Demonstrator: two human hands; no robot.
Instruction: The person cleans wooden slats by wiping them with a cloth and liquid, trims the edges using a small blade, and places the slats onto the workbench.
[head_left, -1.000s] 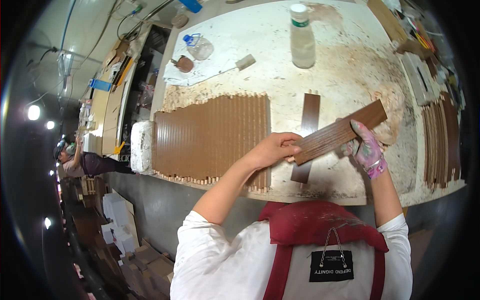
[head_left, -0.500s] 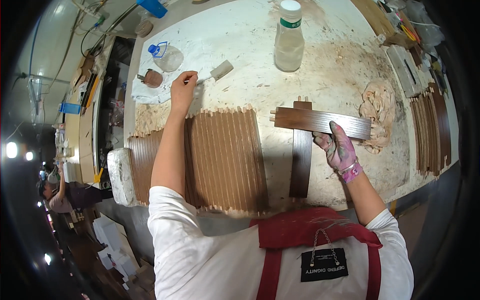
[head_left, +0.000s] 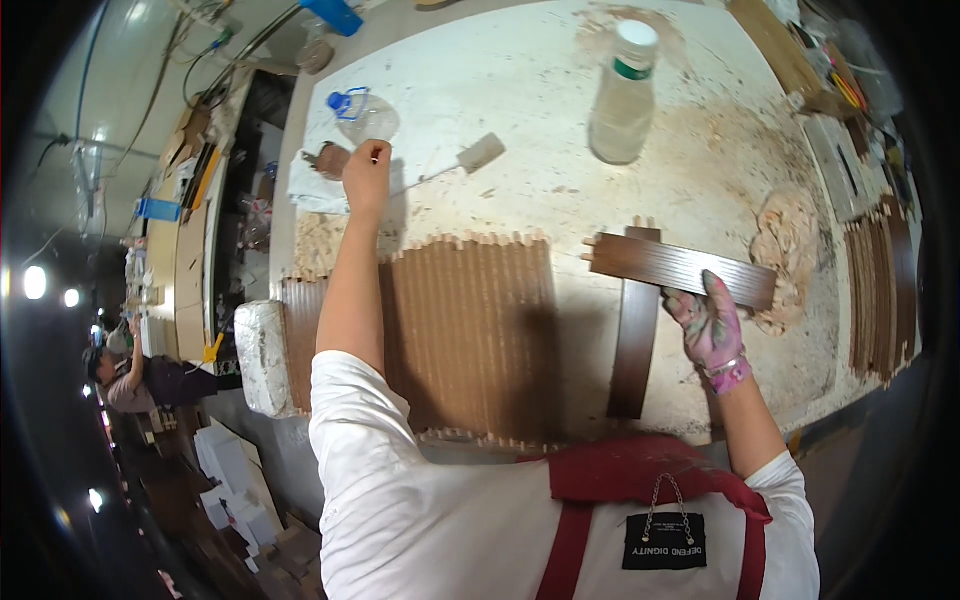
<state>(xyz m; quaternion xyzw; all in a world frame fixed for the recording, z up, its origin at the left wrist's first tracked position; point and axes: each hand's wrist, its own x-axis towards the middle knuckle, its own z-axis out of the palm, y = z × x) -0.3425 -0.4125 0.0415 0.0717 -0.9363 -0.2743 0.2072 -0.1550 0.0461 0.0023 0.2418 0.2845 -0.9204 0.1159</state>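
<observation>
In my gloved right hand [head_left: 712, 335] is a dark brown wooden slat [head_left: 680, 270] with dowel pegs at its end, gripped with the thumb on top. It lies tilted across a second slat [head_left: 634, 350] that points away from me on the table. My bare left hand [head_left: 368, 180] hangs over the far left, fingers pinched together; whether anything small is between them is hidden. Right beside it are a small brown rounded object [head_left: 332, 160] on a white cloth and a clear jug with a blue cap [head_left: 368, 118]. A flat-bladed tool [head_left: 482, 153] with a thin handle lies to its right.
A row of pegged brown slats [head_left: 480, 340] fills the table's near left, beside a wrapped white block [head_left: 262, 358]. A clear bottle with a white lid [head_left: 624, 100] stands behind. Crumpled cloth [head_left: 785, 250] and more slats [head_left: 880, 290] are at right. Another person [head_left: 150, 380] is far left.
The view has shifted, moving the scene right and down. Relative to the table, my left hand has moved left, from near the tool's handle toward the brown object. My right hand still holds the slat.
</observation>
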